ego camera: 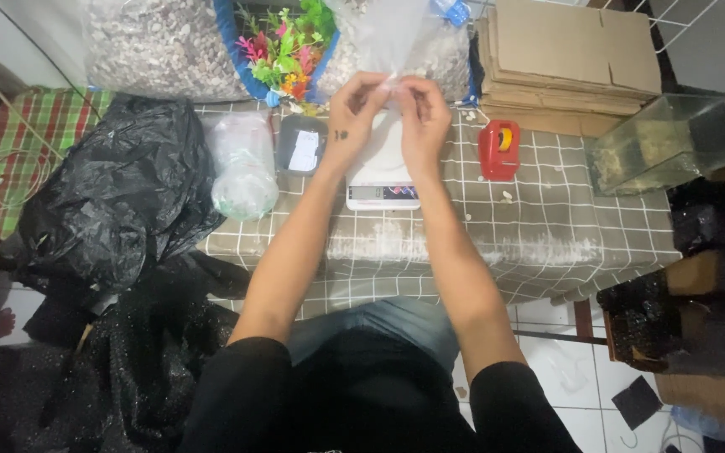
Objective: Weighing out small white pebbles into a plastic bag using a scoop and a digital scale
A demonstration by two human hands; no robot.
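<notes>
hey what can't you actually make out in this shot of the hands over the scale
- Head view: the clear plastic bag both hands pinch is see-through and cut off by the top edge; contents unclear.
- White scale: its platform is mostly hidden behind the left hand and right hand; the display is too small to make out.
- Black plastic bag: opaque, contents hidden.
- Glass tank: murky inside.

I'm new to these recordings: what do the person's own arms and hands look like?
Both arms are bare from black short sleeves down. The left hand has a small dark marking near the wrist. The right hand shows no glove, ring or watch.
</notes>
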